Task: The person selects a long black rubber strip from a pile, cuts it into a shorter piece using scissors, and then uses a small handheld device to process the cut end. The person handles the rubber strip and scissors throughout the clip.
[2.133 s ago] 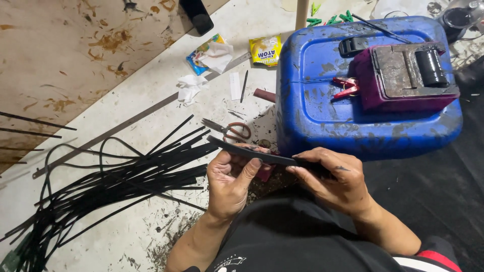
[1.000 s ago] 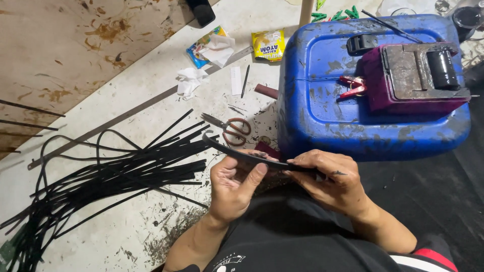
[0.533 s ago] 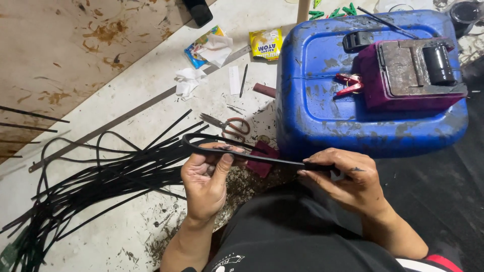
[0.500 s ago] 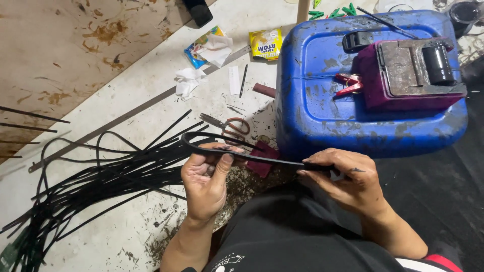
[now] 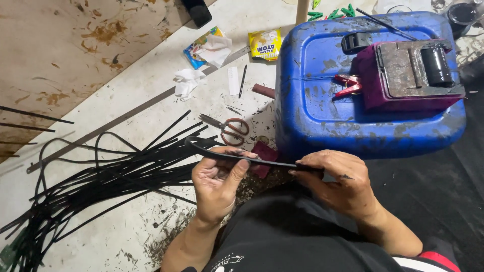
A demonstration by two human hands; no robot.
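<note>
we hold one black strip (image 5: 242, 157) in both hands, just above our lap. our left hand (image 5: 218, 182) is half closed, with the thumb and fingers pinching the strip near its curled end. our right hand (image 5: 337, 180) is closed around the other end, and something thin may be tucked in it, but we cannot tell what. we think we hold it at both ends so it stays straight and tight between the hands.

a big pile of black strips (image 5: 101, 181) lies on the floor to our left, close enough to grab the next one. the scissors (image 5: 229, 128) lie just past the pile, near our left hand.

a blue plastic can (image 5: 322, 116) lies flat in front of us like a little table. a purple block with a rusty metal tool (image 5: 408, 75) and red clips (image 5: 348, 85) rest on top.

the floor (image 5: 126, 236) is pale, dirty and scratched. snack wrappers (image 5: 264, 44) and crumpled paper (image 5: 189, 80) lie farther away. a stained brown board (image 5: 65, 45) is at the far left.
</note>
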